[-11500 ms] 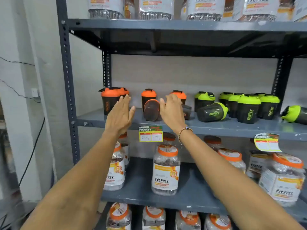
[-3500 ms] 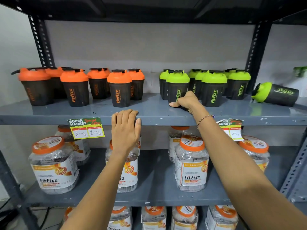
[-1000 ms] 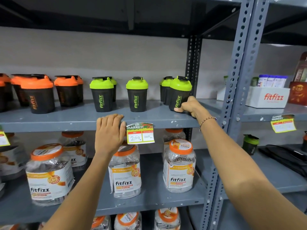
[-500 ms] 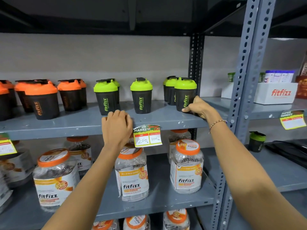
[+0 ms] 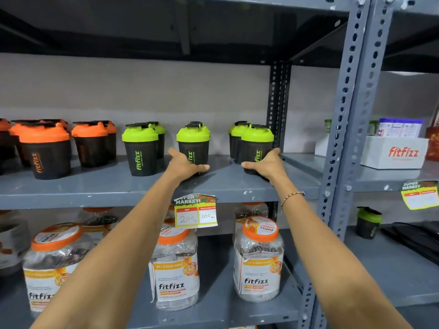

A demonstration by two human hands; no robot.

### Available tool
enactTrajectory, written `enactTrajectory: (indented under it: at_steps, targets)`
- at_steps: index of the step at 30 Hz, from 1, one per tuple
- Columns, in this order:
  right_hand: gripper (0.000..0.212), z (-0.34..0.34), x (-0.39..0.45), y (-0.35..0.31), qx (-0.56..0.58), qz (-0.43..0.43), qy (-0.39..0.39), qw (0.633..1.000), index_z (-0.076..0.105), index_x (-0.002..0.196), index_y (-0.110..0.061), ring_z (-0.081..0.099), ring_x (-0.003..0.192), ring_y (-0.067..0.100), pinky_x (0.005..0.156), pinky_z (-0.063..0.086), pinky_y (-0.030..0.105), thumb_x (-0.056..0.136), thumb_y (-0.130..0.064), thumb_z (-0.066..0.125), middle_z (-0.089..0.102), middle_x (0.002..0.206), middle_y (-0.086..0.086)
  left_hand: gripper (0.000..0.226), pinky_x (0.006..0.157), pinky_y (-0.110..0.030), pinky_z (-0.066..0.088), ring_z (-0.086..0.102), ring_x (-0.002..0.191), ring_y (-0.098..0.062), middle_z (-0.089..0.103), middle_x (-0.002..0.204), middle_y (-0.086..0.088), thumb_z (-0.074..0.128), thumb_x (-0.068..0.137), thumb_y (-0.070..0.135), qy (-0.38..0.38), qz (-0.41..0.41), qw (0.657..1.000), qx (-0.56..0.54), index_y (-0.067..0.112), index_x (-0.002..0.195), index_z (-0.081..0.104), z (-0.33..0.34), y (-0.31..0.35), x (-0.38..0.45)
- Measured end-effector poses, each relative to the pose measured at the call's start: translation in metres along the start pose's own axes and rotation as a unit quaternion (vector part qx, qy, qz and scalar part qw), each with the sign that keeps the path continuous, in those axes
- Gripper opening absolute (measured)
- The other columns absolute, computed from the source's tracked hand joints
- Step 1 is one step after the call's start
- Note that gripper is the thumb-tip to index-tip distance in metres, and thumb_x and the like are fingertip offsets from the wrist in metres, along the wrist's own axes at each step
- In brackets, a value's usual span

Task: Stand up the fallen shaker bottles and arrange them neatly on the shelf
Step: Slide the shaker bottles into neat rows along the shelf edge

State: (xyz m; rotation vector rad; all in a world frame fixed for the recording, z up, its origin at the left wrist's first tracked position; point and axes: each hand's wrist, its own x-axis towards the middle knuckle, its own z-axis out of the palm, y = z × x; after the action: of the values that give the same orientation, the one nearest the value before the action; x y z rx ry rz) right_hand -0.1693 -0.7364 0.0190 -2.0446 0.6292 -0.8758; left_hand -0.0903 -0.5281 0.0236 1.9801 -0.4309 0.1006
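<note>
Shaker bottles (image 5: 257, 148) all upright mid-frame; likely light, rigid plastic. Left hand (image 5: 184, 163) and right hand (image 5: 267, 163) each wrap a green-lidded base; best hold low on the body.

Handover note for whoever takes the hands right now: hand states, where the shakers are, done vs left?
Left hand: wrapped low around the middle green-lid shaker, upright.
Right hand: gripping the base of the rightmost green-lid shaker, upright.
Done: every shaker in view on the shelf stands, orange-lid shakers left, green right.
Left: green columns are unevenly spaced; close the gaps, square the rows.
</note>
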Motion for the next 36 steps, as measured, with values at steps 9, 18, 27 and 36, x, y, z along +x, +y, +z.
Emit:
enactTrajectory:
  at_steps: [9,18,27,36]
  targets:
    - [0.090,0.000,-0.005,-0.001,-0.095,-0.051,-0.066,0.992,0.029,0.130,0.001,0.048,0.126,0.033,0.096,0.043,0.038,0.068,-0.033,0.084,0.048,0.137,0.017,0.084,0.095,-0.040,0.041,0.051,0.120,-0.035,0.049,0.133,-0.018,0.076,0.077,0.036,0.018,0.041,0.995,0.087,0.000,0.130,0.021,0.007,-0.009,-0.001]
    - [0.084,-0.001,-0.009,-0.001,-0.069,-0.043,-0.080,0.993,0.031,0.129,-0.002,0.048,0.125,0.032,0.099,0.042,0.040,0.070,-0.033,0.082,0.049,0.136,0.014,0.075,0.094,-0.038,0.040,0.050,0.122,-0.035,0.049,0.134,-0.018,0.070,0.083,0.035,0.005,0.032,0.993,0.118,-0.002,0.129,0.024,0.008,-0.011,-0.001]
    - [0.087,-0.002,-0.011,-0.003,-0.078,-0.040,-0.087,0.992,0.030,0.132,-0.003,0.046,0.127,0.033,0.101,0.041,0.043,0.070,-0.036,0.082,0.048,0.138,0.014,0.077,0.099,-0.043,0.040,0.047,0.124,-0.037,0.047,0.136,-0.021,0.067,0.083,0.043,0.006,0.032,0.987,0.156,-0.001,0.132,0.026,0.012,-0.011,0.002]
    - [0.081,-0.005,-0.028,0.005,0.000,-0.079,0.056,0.995,0.038,0.117,-0.001,0.052,0.113,0.030,0.095,0.046,0.046,0.063,-0.039,0.086,0.049,0.123,0.015,0.075,0.092,-0.038,0.044,0.053,0.116,-0.033,0.051,0.127,-0.017,0.078,0.075,0.033,0.089,0.055,0.989,0.103,-0.003,0.127,0.038,0.003,-0.019,0.001]
